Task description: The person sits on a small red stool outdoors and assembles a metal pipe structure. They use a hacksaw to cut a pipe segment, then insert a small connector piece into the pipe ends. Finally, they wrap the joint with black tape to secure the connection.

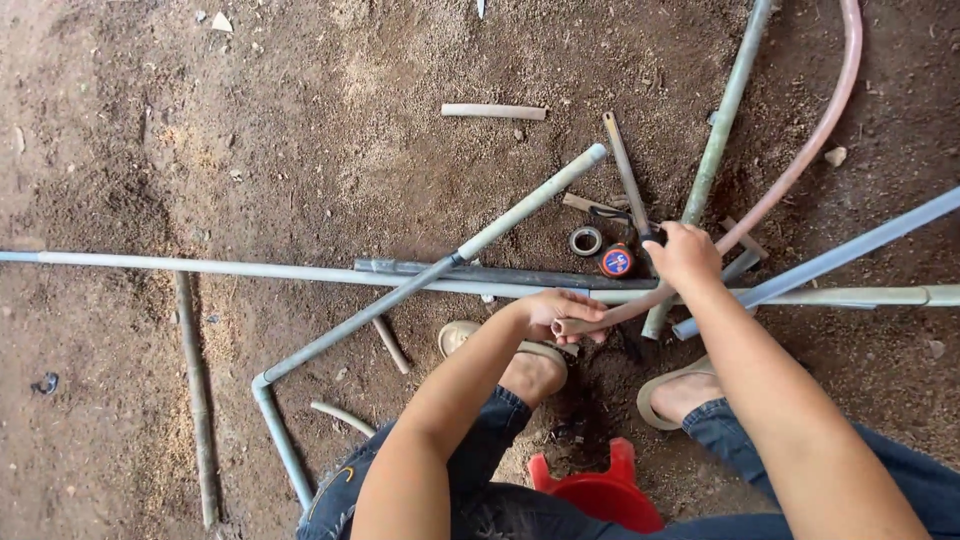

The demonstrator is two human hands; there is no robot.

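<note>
pink pipe [800, 165]: near end in left hand [560, 312], fingers curled shut round it | long axis curves up and right, away from body | right hand [685, 255] closed on dark tool handle [650, 238] beside pipe, farther along | dirt floor [250, 130]

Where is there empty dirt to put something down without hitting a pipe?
The widest bare dirt lies at upper left, above the long grey pipe and left of the short pipe offcut. A smaller patch sits at right, beyond the pink hose. It is crowded around the left hand and right hand, where pipes cross beside the tape roll.
</note>
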